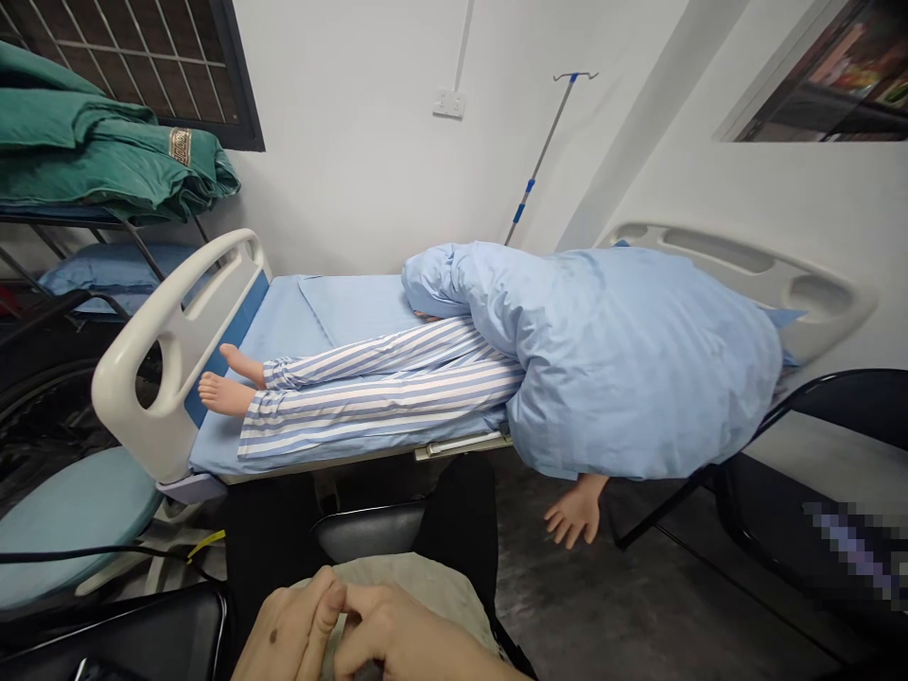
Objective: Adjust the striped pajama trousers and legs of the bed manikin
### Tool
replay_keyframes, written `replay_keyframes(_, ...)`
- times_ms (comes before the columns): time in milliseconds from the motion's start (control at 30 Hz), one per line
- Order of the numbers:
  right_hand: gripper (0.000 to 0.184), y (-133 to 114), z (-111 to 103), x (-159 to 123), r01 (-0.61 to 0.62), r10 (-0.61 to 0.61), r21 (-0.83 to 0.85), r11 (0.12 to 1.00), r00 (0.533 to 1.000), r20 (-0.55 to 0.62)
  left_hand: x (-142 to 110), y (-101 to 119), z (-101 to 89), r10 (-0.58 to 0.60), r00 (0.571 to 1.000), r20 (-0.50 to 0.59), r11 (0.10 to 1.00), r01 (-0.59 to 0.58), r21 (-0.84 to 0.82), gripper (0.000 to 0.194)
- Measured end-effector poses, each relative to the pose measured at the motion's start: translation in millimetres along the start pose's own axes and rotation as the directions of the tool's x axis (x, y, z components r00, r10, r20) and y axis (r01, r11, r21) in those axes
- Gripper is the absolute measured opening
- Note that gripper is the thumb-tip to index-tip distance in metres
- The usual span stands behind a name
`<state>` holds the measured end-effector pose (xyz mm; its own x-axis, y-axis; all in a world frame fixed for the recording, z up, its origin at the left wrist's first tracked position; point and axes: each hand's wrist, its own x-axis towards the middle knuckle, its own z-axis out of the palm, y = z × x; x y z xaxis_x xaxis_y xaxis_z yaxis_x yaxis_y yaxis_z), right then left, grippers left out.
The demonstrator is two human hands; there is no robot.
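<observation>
My left hand (294,629) and my right hand (397,629) rest together at the bottom edge, over my lap, with fingers curled and touching each other. Whether anything lies inside them is hidden. Ahead stands a hospital bed (298,317) with a manikin (369,383) in striped pyjamas lying along it. A light blue quilt (624,355) is bunched over the manikin's upper body and head. One manikin hand (574,515) hangs down off the bed's near side, below the quilt. The bare feet (227,383) lie against the white footboard (166,345).
A black chair (801,454) stands at the right beside the bed. A blue padded seat (67,515) is at the lower left. Green folded bedding (106,142) lies on a rack at the upper left. An IV pole (543,151) leans by the wall.
</observation>
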<state>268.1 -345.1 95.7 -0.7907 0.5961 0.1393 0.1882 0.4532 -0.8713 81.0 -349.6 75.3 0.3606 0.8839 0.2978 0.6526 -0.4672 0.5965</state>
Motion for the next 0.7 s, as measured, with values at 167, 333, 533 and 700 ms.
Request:
replay_keyframes(167, 0.022, -0.7, 9.8, 4.1, -0.139, 0.141, -0.276, 0.951, 0.99, -0.015, -4.8, -15.5, 3.7, 0.178, 0.98, -0.089, 0.976, -0.164, 0.146, 0.037)
replay_keyframes(333, 0.017, 3.9, 1.4, 3.1, -0.027, 0.022, 0.12, 0.992, 0.999, 0.041, -7.9, -12.8, 7.1, 0.158, 0.979, -0.127, 0.974, -0.133, 0.184, 0.041)
replay_keyframes(533, 0.026, 2.1, -12.2, 3.2, -0.045, 0.01, 0.528, 0.848, 0.998, 0.069, 3.8, -3.5, 9.4, 0.002, 1.0, -0.001, 0.999, -0.002, 0.047, 0.037)
replay_keyframes(700, 0.018, 11.3, -7.3, 7.2, -0.183, 0.185, 0.096, 0.978, 0.983, -0.012, 12.2, 8.2, -3.7, -0.098, 0.994, 0.053, 0.994, 0.1, -0.039, 0.033)
